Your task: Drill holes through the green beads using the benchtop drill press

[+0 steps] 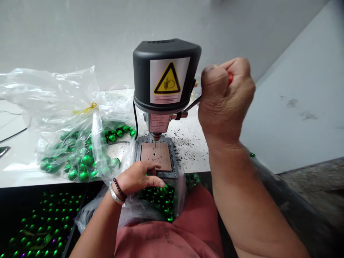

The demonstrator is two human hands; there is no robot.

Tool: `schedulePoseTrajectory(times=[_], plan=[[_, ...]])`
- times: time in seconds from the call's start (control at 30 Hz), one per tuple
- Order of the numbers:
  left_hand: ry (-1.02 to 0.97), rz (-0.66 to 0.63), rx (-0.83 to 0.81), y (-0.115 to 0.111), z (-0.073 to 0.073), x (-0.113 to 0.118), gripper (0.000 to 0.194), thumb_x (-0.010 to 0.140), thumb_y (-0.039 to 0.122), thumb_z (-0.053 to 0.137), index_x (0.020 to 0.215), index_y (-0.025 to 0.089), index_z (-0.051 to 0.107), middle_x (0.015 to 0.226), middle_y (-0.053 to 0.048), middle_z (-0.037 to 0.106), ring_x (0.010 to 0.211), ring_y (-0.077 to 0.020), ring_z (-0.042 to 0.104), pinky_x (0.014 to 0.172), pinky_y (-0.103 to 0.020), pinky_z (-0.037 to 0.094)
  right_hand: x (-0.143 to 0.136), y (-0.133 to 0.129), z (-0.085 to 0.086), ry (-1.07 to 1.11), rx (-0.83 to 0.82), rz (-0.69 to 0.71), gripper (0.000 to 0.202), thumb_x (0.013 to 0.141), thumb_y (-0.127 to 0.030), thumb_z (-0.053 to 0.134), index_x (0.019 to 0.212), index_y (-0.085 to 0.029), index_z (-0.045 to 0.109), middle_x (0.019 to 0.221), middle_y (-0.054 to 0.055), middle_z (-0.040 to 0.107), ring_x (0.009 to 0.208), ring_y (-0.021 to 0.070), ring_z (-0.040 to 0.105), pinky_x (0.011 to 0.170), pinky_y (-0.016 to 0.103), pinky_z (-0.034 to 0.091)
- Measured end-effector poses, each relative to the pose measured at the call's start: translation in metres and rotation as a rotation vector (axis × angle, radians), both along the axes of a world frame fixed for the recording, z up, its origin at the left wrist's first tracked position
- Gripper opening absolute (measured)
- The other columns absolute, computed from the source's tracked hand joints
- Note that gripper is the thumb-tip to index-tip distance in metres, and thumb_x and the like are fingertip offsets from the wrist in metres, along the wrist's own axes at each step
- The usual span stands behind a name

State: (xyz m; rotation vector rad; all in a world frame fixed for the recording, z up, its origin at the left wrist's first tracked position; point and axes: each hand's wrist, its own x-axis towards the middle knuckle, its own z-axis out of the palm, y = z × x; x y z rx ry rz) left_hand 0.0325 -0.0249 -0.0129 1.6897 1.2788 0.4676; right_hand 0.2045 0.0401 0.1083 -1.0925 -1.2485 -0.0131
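Observation:
My right hand is wrapped round the red knob on the feed lever of a small black bench drill press. The lever is raised to the right of the machine's head. Under the chuck, a thin drill bit points down at a brown square board with a small hole in it. My left hand is at the board's front edge, thumb and fingers apart, with nothing plainly held. Just below it, an open plastic bag of shiny green balls rests against my lap.
A tied clear plastic bag lies on the white table at the left, with green balls inside. Dark shavings litter the tabletop around the drill base. At lower left, many green balls sit in a dark container.

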Motion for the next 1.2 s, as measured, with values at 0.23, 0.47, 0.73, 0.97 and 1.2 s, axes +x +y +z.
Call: schedulePoseTrajectory(times=[0.23,0.47,0.73,0.97,1.2], plan=[[-0.905,0.722,-0.463,0.012,-0.001,0.001,0.057,0.078,0.067,0.037,0.090,0.015,0.059,0.078,-0.006,0.061,0.068,-0.0142,0.059,0.062,-0.029,0.050,0.000,0.000,0.000,0.003,0.001,0.031,0.023,0.081,-0.032,0.045,0.067,-0.016,0.038,0.056,-0.008,0.032,0.055,0.0003,0.030,0.057,0.017,0.027],[-1.226,0.668,-0.629,0.008,0.005,-0.005,0.039,0.086,0.046,0.040,0.090,0.013,0.059,0.083,-0.010,0.062,0.087,-0.0181,0.062,0.080,-0.033,0.053,0.001,-0.001,-0.003,0.012,0.032,0.054,0.022,0.082,-0.031,0.045,0.067,-0.016,0.038,0.056,-0.008,0.032,0.054,0.0005,0.030,0.057,0.018,0.028],[-1.200,0.672,-0.564,0.000,0.001,0.002,0.036,0.073,-0.001,0.049,0.106,0.011,0.055,0.082,-0.006,0.064,0.081,-0.0136,0.064,0.078,-0.028,0.054,0.004,0.000,-0.008,-0.006,0.052,0.082,0.024,0.083,-0.035,0.041,0.071,-0.014,0.043,0.058,-0.008,0.033,0.055,-0.0006,0.030,0.057,0.015,0.026],[-1.204,0.684,-0.555,0.004,-0.008,-0.002,0.006,0.078,0.016,0.059,0.079,0.010,0.060,0.077,-0.007,0.065,0.064,-0.0116,0.061,0.048,-0.017,0.046,0.003,-0.002,-0.008,-0.006,0.031,0.079,0.026,0.083,-0.037,0.042,0.072,-0.013,0.042,0.059,-0.008,0.033,0.056,-0.0003,0.030,0.059,0.015,0.029],[-0.919,0.705,-0.277,0.010,-0.017,0.001,0.026,0.070,0.026,0.069,0.091,0.014,0.061,0.076,-0.002,0.063,0.064,-0.0097,0.061,0.049,-0.015,0.043,0.003,-0.005,-0.009,-0.012,0.035,0.073,0.025,0.083,-0.037,0.042,0.072,-0.014,0.040,0.060,-0.007,0.032,0.057,0.0000,0.029,0.060,0.016,0.028]])
